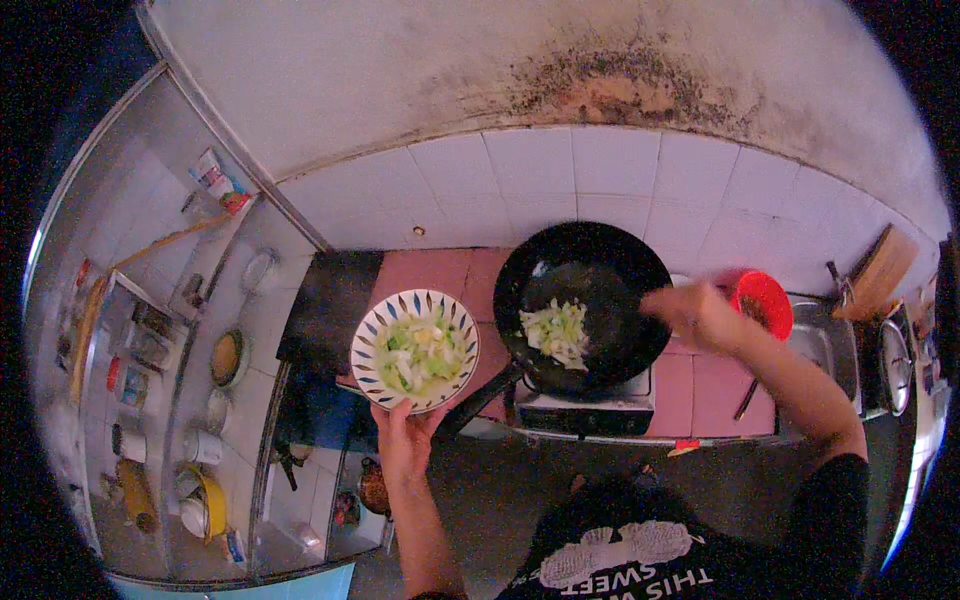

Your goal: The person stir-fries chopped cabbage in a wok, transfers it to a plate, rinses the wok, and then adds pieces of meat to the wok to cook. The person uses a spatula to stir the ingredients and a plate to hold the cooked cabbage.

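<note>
My left hand (409, 439) grips the near rim of a white bowl (367, 334) with a blue and brown leaf pattern. Chopped cabbage (421, 354) with pale stems and green leaf fills the bowl. To its right, a black wok (619, 319) sits on a gas stove (581, 417), its handle (480, 397) running toward the lower left. A heap of chopped cabbage (556, 331) lies in the left half of the wok. My right hand (697, 316) is blurred over the wok's right rim, fingers toward the pan; whether it holds anything cannot be told.
A red plastic container (780, 307) stands right of the wok, before a metal sink (832, 345) and a wooden cutting board (877, 274). A dark stick-like utensil (746, 400) lies on the pink tiles. Shelves at left hold dishes and a yellow basin (215, 502). A tiled wall (615, 169) rises behind.
</note>
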Motion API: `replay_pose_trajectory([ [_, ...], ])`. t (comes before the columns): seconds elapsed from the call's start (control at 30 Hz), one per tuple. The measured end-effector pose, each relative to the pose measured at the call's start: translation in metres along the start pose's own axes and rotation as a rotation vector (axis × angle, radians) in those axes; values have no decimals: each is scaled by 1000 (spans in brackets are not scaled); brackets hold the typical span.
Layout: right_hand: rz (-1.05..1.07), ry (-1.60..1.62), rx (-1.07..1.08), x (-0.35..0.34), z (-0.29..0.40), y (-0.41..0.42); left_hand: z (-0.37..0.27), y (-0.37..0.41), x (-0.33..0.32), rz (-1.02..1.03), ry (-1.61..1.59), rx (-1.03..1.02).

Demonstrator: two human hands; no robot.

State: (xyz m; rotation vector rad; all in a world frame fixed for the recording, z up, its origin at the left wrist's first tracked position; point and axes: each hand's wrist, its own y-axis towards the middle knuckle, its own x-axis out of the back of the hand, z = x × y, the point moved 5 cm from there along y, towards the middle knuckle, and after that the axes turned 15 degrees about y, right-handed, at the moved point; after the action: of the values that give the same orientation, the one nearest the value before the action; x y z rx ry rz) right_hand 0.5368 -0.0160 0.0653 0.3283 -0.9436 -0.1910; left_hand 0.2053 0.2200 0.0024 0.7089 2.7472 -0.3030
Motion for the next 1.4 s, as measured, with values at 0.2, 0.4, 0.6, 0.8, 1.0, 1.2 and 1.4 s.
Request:
replay_pose_trajectory([
  [0.2, -599, 808, -680, 84, -141, -29, -2, 3, -7, 44, 11, 16],
  [0.4, -565, 1170, -781, 5, -184, -26, -12, -3, -14, 70, 15, -15],
  [0.6, -835, 1491, -807, -54, -167, -42, -14, -4, -10, 43, 68, 21],
  [0.8, -949, 1354, -740, 1, -115, -55, -11, -6, -20, 71, 130, 1],
  [1.0, -907, 1091, -551, 106, -27, -35, 32, 10, -65, 252, 57, 22],
  [1.2, -769, 890, -502, 124, 71, -1, 74, 17, -113, 432, -80, 129],
  [1.4, -433, 319, -136, 92, 159, -5, 92, 4, -133, 447, -210, 255],
])
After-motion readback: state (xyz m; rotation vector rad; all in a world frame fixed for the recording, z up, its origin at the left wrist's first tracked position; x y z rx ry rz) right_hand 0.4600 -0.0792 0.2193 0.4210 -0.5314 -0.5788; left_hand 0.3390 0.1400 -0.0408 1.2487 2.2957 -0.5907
